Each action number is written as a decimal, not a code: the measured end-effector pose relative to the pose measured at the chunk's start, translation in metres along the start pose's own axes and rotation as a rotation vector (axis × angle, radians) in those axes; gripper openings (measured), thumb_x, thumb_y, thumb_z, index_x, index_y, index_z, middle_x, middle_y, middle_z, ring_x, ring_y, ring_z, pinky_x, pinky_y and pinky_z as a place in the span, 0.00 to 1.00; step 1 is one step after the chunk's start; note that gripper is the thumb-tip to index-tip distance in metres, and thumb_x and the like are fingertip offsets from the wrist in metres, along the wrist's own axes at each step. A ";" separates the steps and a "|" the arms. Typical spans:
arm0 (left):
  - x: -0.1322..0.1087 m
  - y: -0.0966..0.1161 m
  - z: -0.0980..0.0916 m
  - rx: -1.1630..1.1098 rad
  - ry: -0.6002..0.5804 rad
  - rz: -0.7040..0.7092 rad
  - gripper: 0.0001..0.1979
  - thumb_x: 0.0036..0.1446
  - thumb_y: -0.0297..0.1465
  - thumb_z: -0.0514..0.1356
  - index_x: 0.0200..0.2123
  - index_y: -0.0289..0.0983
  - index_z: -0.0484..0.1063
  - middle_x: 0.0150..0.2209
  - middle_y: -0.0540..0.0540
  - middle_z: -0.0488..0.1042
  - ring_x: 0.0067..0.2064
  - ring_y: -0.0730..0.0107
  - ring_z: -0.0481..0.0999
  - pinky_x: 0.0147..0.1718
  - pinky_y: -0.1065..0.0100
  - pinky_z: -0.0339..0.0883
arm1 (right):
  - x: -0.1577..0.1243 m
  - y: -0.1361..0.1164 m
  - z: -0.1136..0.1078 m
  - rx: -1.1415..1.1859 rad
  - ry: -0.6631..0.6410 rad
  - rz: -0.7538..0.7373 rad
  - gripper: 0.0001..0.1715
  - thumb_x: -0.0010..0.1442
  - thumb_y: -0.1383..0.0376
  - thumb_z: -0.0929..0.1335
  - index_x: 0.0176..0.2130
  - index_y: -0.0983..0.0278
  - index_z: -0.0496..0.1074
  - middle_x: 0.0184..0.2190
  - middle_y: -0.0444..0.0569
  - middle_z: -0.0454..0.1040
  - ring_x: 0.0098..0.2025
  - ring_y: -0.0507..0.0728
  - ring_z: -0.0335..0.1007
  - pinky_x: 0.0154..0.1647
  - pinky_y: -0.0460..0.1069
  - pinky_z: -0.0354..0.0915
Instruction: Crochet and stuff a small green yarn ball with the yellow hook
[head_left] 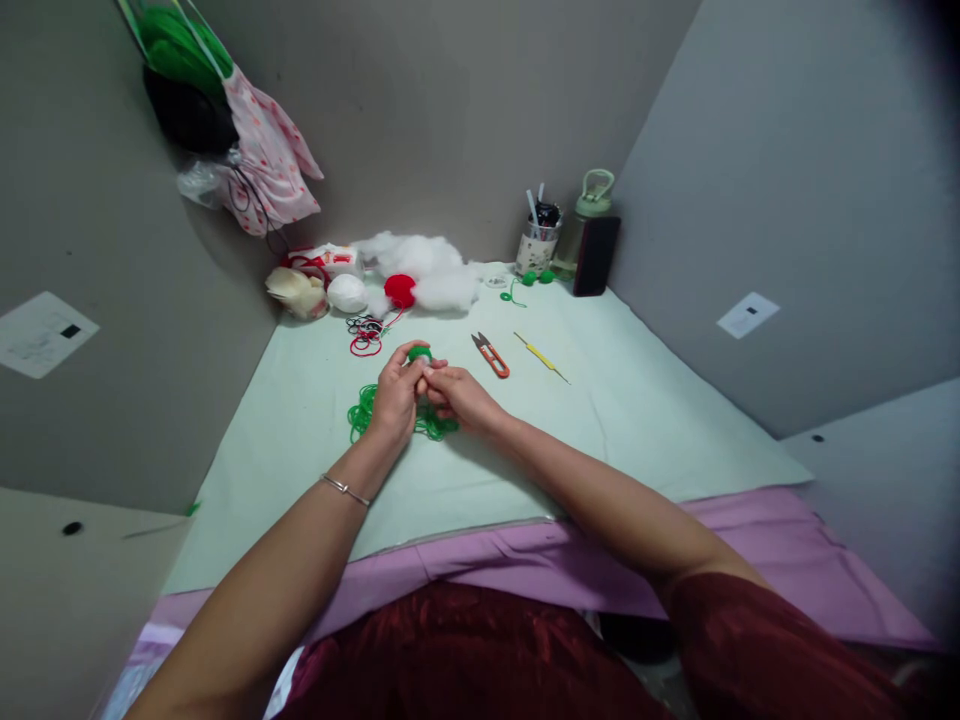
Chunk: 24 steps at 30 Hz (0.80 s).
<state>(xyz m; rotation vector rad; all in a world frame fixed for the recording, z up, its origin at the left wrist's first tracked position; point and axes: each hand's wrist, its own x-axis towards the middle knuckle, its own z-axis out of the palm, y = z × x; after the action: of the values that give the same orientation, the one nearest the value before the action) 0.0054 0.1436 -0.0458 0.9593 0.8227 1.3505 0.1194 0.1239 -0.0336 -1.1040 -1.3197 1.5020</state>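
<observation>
My left hand (396,388) is closed around a small green crocheted piece (419,352). A bit of white stuffing (424,363) shows at the piece's near side, where the fingertips of my right hand (463,394) press together. Both hands meet over the middle of the table, and my fingers hide part of the piece. Beneath them lies a loose tangle of green yarn (362,410). To the right of my hands are orange-handled thread snips (491,356) and a yellow crochet hook (541,357).
White stuffing (420,262) is heaped at the back, beside a red yarn ball (400,291) and a white yarn ball (348,294). A pen cup (537,245), a bottle (592,205), a dark phone (597,257) and two small green balls (546,277) stand back right. Walls enclose the table.
</observation>
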 end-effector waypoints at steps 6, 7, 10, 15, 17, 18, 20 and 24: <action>0.004 0.012 -0.011 0.012 0.031 0.043 0.17 0.56 0.36 0.69 0.45 0.41 0.67 0.29 0.55 0.74 0.34 0.71 0.83 0.38 0.71 0.76 | 0.005 -0.021 -0.040 -0.468 0.148 -0.093 0.09 0.63 0.60 0.72 0.37 0.64 0.80 0.36 0.48 0.80 0.36 0.56 0.76 0.41 0.50 0.72; 0.003 0.014 -0.011 0.022 0.022 0.045 0.16 0.57 0.35 0.68 0.45 0.41 0.67 0.29 0.56 0.74 0.32 0.73 0.82 0.38 0.71 0.76 | 0.005 -0.025 -0.055 -0.561 0.238 -0.103 0.08 0.65 0.62 0.71 0.42 0.63 0.80 0.43 0.50 0.81 0.43 0.58 0.77 0.48 0.52 0.72; -0.002 0.018 -0.008 0.063 -0.024 0.039 0.13 0.58 0.34 0.65 0.45 0.40 0.68 0.28 0.57 0.73 0.25 0.77 0.77 0.36 0.70 0.77 | 0.004 -0.033 -0.100 -0.829 0.504 -0.070 0.14 0.69 0.68 0.67 0.51 0.64 0.78 0.58 0.60 0.75 0.62 0.67 0.70 0.64 0.63 0.66; -0.008 0.020 -0.003 0.134 -0.072 0.042 0.10 0.58 0.31 0.63 0.44 0.39 0.70 0.23 0.60 0.68 0.19 0.80 0.69 0.31 0.70 0.77 | 0.002 -0.029 -0.148 -1.125 0.639 0.125 0.21 0.71 0.58 0.71 0.59 0.63 0.73 0.61 0.56 0.74 0.58 0.64 0.75 0.59 0.64 0.74; -0.008 0.021 -0.003 0.159 -0.075 0.041 0.10 0.58 0.31 0.62 0.43 0.38 0.71 0.22 0.60 0.67 0.17 0.80 0.66 0.30 0.71 0.76 | 0.003 -0.024 -0.154 -1.186 0.638 0.177 0.23 0.71 0.57 0.71 0.60 0.64 0.72 0.60 0.56 0.75 0.56 0.62 0.76 0.56 0.62 0.76; -0.008 0.021 -0.004 0.171 -0.076 0.038 0.09 0.58 0.32 0.62 0.43 0.38 0.71 0.22 0.60 0.67 0.16 0.81 0.65 0.29 0.71 0.76 | 0.004 -0.021 -0.154 -1.204 0.632 0.194 0.23 0.70 0.57 0.71 0.60 0.65 0.72 0.59 0.57 0.75 0.56 0.63 0.77 0.56 0.62 0.76; -0.008 0.020 -0.004 0.192 -0.081 0.029 0.09 0.58 0.33 0.63 0.42 0.37 0.72 0.20 0.61 0.66 0.15 0.81 0.63 0.27 0.71 0.75 | 0.006 -0.017 -0.154 -1.220 0.620 0.212 0.24 0.70 0.57 0.72 0.60 0.66 0.72 0.59 0.57 0.75 0.56 0.63 0.77 0.56 0.62 0.76; -0.007 0.016 -0.004 0.215 -0.075 0.027 0.09 0.58 0.34 0.63 0.41 0.37 0.71 0.20 0.62 0.63 0.14 0.82 0.58 0.26 0.71 0.75 | 0.011 -0.015 -0.153 -1.163 0.598 0.186 0.16 0.69 0.60 0.72 0.53 0.67 0.76 0.54 0.57 0.77 0.55 0.64 0.76 0.57 0.62 0.73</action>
<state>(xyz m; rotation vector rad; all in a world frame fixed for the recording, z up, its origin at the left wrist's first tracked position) -0.0054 0.1369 -0.0328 1.1850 0.9131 1.2588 0.2645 0.1762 -0.0286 -2.2067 -1.6477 0.2880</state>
